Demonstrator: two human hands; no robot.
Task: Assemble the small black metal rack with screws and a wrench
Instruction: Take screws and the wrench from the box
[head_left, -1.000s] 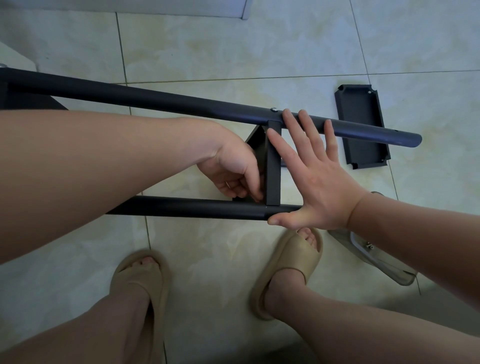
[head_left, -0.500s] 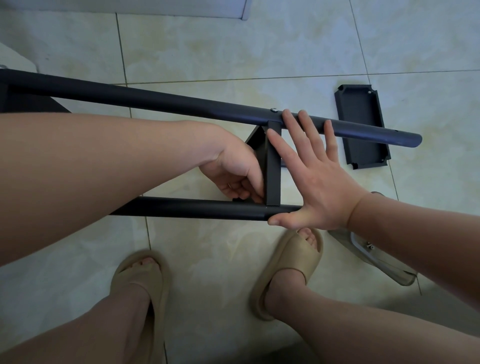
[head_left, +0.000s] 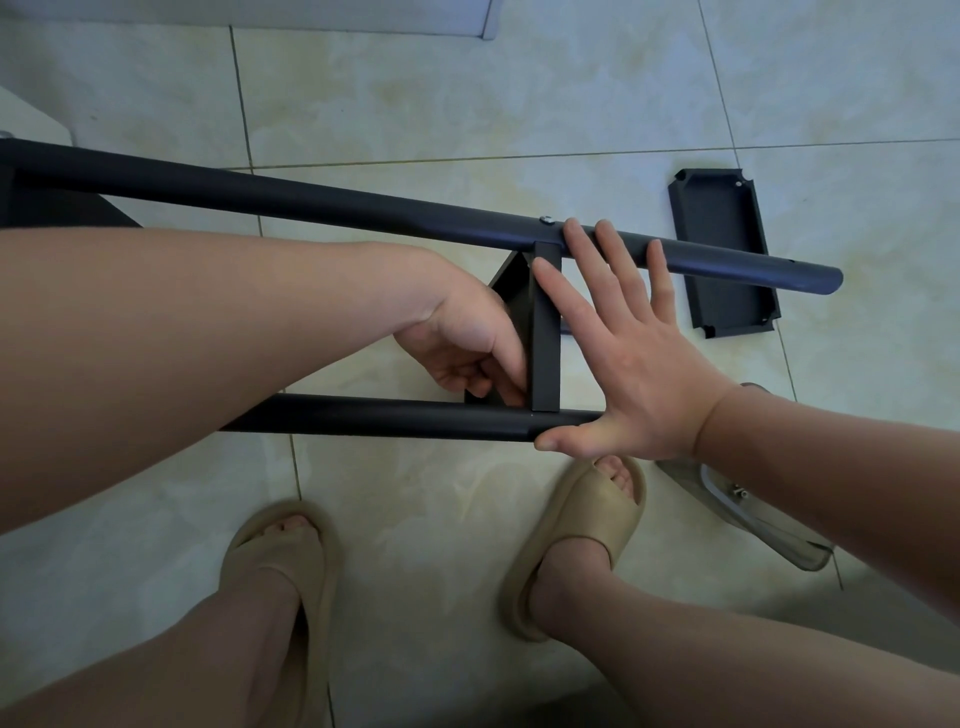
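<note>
The black metal rack (head_left: 311, 200) was seen lying across the view over the tiled floor (head_left: 467, 104), directly in front of the person's legs. Its upper tube (head_left: 727, 259) and lower tube (head_left: 363, 415) ran from left to right and were joined by a short flat crosspiece (head_left: 545, 332). A silver screw head (head_left: 545, 220) was seen on the upper tube, just above the top end of the crosspiece. A dark triangular part of the rack was visible just left of the crosspiece.

The right hand (head_left: 634, 364) was held open and flat. Its straight, spread fingers were laid against the upper tube just right of the crosspiece, and its thumb was pressed along the end of the lower tube.

The left hand (head_left: 462, 348) was placed just left of the crosspiece, with its fingers curled down toward the joint at the lower tube. Whether anything was pinched in them could not be told, as the fingertips were hidden.

A black tray-shaped panel (head_left: 722, 291) was lying on the floor beyond the upper tube's right end. A clear plastic bag (head_left: 753, 519) was lying on the floor under the right forearm. Beige sandals (head_left: 571, 519) were worn on both feet.
</note>
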